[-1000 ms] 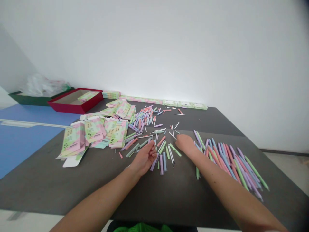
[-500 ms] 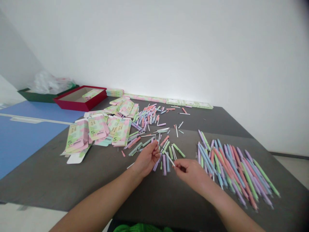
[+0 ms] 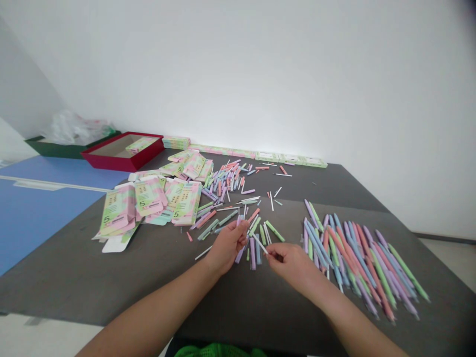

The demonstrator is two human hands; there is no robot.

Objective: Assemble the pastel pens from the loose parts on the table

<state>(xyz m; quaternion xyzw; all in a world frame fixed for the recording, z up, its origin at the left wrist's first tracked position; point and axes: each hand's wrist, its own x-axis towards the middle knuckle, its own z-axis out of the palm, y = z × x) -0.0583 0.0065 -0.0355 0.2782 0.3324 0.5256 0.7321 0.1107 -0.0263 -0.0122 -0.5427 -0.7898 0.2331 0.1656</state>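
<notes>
Head cam: R hand [image 3: 292,265], lower ctr, fingers pinching white stick [image 3: 261,245]. L hand [image 3: 227,248] near, fingers curled, can't tell on what. Pens [image 3: 362,258] lower rt, boxes [image 3: 119,208] mid-left.

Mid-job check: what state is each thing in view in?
Left hand: fingers curled, grip unclear
Right hand: pinching a white pen refill
White pen refill: held slanted
Long pastel pens: piled, overlapping
Short pen parts: loose, scattered
Printed cartons: heaped, some open
Red tray: open-topped, carton inside
Green tray: open-topped
Plastic bag: crumpled, on green tray
Wall-side cartons: lined up
</notes>
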